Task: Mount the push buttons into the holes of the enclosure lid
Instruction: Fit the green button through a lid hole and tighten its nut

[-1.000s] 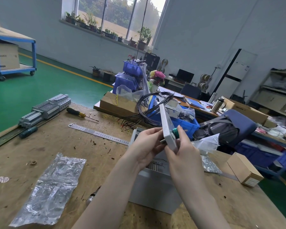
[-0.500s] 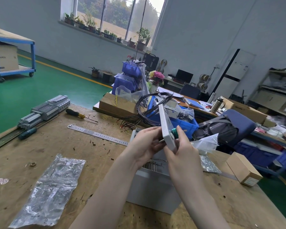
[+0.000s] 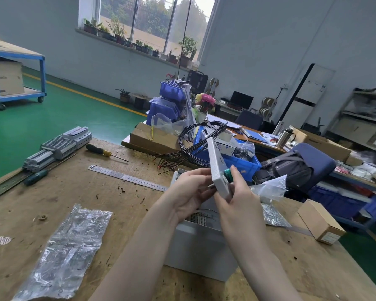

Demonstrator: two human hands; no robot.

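Foil bag: I see it flat on the table, far left.
Steel ruler: on the table, beyond the bag.
Left hand: fingers closed behind the enclosure lid; what they pinch I cannot tell.
Enclosure lid: held edge-on, upright, above the grey enclosure.
Push button: green, seated in the lid's lower part.
Right hand: fingers gripping the button and the lid's lower edge.

Workshop: scarred workbench, parts bins, screwdriver.
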